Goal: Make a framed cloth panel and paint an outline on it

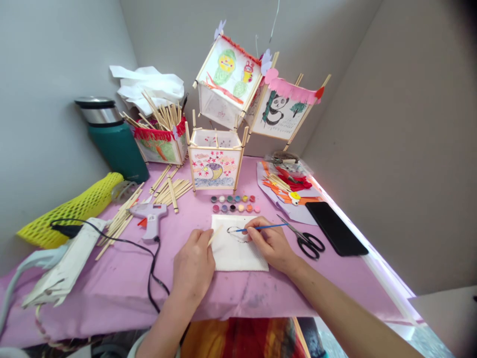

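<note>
On a white sheet [238,257] atop the counter [231,294], your right hand [269,243], pinching a blue paintbrush [271,226], paints a dark outline [228,230] likely needing steady strokes; your left hand [194,261] seemingly pinches a pale stick [215,235].

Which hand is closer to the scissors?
Right. The right hand, holding the paintbrush, is just left of the scissors; the left hand is farther away, at the left edge of the white sheet.

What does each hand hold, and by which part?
Right hand: the brush, by the handle near its tip. Left hand: apparently a pale stick, by its near end.
</note>
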Demonstrator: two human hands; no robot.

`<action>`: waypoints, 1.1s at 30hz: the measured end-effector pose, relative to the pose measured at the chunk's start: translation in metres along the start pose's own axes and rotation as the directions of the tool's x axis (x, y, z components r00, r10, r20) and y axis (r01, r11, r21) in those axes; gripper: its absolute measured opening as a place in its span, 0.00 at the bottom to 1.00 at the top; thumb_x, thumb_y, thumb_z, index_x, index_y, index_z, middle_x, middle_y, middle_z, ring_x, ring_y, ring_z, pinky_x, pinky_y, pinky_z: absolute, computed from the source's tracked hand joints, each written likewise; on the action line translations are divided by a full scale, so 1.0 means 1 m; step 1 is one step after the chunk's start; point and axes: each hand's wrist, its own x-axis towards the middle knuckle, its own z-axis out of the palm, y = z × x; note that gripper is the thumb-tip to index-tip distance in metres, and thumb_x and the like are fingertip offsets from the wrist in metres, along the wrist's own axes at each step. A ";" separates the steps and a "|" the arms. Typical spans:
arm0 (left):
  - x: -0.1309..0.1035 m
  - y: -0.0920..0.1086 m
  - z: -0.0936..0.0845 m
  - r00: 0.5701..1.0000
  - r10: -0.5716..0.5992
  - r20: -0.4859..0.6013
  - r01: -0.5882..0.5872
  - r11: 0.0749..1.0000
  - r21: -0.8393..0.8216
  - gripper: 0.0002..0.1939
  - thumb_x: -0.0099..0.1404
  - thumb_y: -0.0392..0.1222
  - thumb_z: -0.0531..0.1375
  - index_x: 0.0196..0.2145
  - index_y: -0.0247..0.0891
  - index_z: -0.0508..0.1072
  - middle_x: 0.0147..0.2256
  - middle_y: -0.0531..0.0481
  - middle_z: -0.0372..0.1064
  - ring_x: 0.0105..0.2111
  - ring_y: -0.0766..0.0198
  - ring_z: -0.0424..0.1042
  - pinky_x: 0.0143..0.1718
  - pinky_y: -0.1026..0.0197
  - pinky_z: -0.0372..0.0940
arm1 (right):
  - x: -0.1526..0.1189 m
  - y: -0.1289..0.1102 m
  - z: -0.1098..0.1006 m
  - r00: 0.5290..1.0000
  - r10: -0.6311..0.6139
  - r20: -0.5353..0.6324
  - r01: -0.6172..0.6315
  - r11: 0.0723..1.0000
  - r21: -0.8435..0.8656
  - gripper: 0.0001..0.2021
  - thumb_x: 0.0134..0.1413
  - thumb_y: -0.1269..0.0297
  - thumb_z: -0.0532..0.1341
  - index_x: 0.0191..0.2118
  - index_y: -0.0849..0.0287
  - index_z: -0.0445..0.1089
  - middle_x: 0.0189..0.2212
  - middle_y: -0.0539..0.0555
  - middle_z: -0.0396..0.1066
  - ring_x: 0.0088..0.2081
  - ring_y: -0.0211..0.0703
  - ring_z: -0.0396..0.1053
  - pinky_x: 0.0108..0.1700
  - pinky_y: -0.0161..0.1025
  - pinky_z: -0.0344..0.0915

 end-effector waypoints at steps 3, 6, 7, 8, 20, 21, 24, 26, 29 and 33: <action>0.000 0.000 0.000 1.000 -0.002 0.004 0.002 1.000 -0.004 0.20 0.63 0.30 0.48 0.51 0.38 0.68 0.44 0.47 0.68 0.41 0.60 0.70 0.40 0.61 0.63 | 0.000 -0.002 -0.001 1.000 0.005 -0.013 -0.005 1.000 -0.006 0.12 0.60 0.65 0.52 0.28 0.57 0.67 0.31 0.53 0.70 0.34 0.41 0.69 0.38 0.39 0.64; 0.000 0.000 0.000 1.000 0.002 0.003 -0.002 1.000 -0.004 0.20 0.64 0.30 0.48 0.51 0.38 0.68 0.44 0.47 0.68 0.41 0.59 0.70 0.40 0.60 0.63 | 0.001 -0.003 -0.001 1.000 0.017 -0.027 -0.017 1.000 -0.012 0.11 0.60 0.66 0.52 0.29 0.57 0.67 0.30 0.53 0.70 0.34 0.41 0.69 0.38 0.38 0.64; 0.000 0.000 0.000 1.000 0.003 0.001 -0.003 1.000 -0.003 0.20 0.64 0.30 0.48 0.51 0.38 0.68 0.44 0.47 0.68 0.41 0.59 0.70 0.40 0.60 0.63 | 0.001 -0.003 -0.001 0.999 0.016 -0.030 -0.016 1.000 -0.013 0.11 0.60 0.66 0.52 0.29 0.57 0.67 0.30 0.53 0.70 0.34 0.41 0.69 0.38 0.38 0.64; 0.000 0.000 0.000 1.000 0.004 -0.001 -0.004 1.000 -0.002 0.20 0.64 0.31 0.48 0.50 0.38 0.68 0.44 0.47 0.68 0.41 0.59 0.70 0.40 0.60 0.63 | 0.002 -0.003 -0.001 0.999 0.012 -0.033 -0.012 1.000 -0.014 0.11 0.60 0.66 0.52 0.28 0.57 0.66 0.31 0.53 0.70 0.34 0.41 0.69 0.38 0.38 0.64; -0.001 0.000 0.000 1.000 0.000 -0.004 0.000 1.000 0.007 0.20 0.64 0.31 0.48 0.51 0.39 0.68 0.44 0.48 0.68 0.41 0.59 0.70 0.40 0.59 0.64 | 0.000 -0.002 -0.002 1.000 0.017 -0.012 -0.017 1.000 -0.002 0.11 0.60 0.65 0.51 0.30 0.57 0.67 0.29 0.53 0.70 0.33 0.42 0.69 0.36 0.38 0.64; -0.001 0.000 0.000 1.000 0.001 -0.004 -0.001 1.000 0.006 0.20 0.64 0.31 0.48 0.51 0.39 0.68 0.44 0.48 0.68 0.41 0.59 0.70 0.40 0.59 0.64 | 0.000 -0.003 -0.003 1.000 0.019 -0.011 -0.019 1.000 0.005 0.10 0.60 0.65 0.51 0.30 0.57 0.67 0.29 0.53 0.70 0.33 0.42 0.69 0.36 0.38 0.64; -0.001 0.000 0.000 1.000 -0.001 -0.006 0.001 1.000 0.006 0.20 0.64 0.31 0.48 0.51 0.39 0.68 0.44 0.47 0.68 0.41 0.59 0.70 0.41 0.59 0.64 | 0.000 -0.004 -0.004 1.000 0.023 -0.005 -0.023 0.999 0.028 0.10 0.60 0.65 0.52 0.30 0.57 0.67 0.28 0.53 0.70 0.32 0.41 0.69 0.35 0.37 0.64; 0.000 0.000 0.000 1.000 -0.004 -0.003 0.004 1.000 0.006 0.20 0.63 0.31 0.48 0.50 0.39 0.68 0.44 0.47 0.68 0.42 0.59 0.70 0.41 0.59 0.64 | 0.000 -0.005 -0.005 1.000 0.023 -0.006 -0.023 0.999 0.046 0.10 0.60 0.66 0.52 0.30 0.57 0.67 0.27 0.52 0.70 0.31 0.41 0.69 0.34 0.37 0.63; 0.000 0.001 -0.001 1.000 -0.006 0.006 0.006 1.000 0.004 0.20 0.63 0.31 0.48 0.51 0.39 0.68 0.44 0.48 0.68 0.42 0.59 0.70 0.42 0.59 0.64 | 0.000 -0.005 -0.006 1.000 0.027 -0.013 -0.026 0.997 0.075 0.09 0.59 0.67 0.52 0.29 0.58 0.66 0.27 0.52 0.69 0.30 0.40 0.69 0.34 0.36 0.63; 0.000 0.001 -0.002 1.000 -0.006 0.017 0.006 1.000 -0.005 0.20 0.63 0.31 0.48 0.51 0.39 0.68 0.44 0.48 0.68 0.42 0.58 0.70 0.42 0.58 0.64 | 0.000 -0.004 -0.006 0.999 0.047 -0.017 -0.045 0.992 0.114 0.09 0.59 0.67 0.52 0.28 0.58 0.65 0.26 0.51 0.68 0.27 0.38 0.68 0.32 0.35 0.62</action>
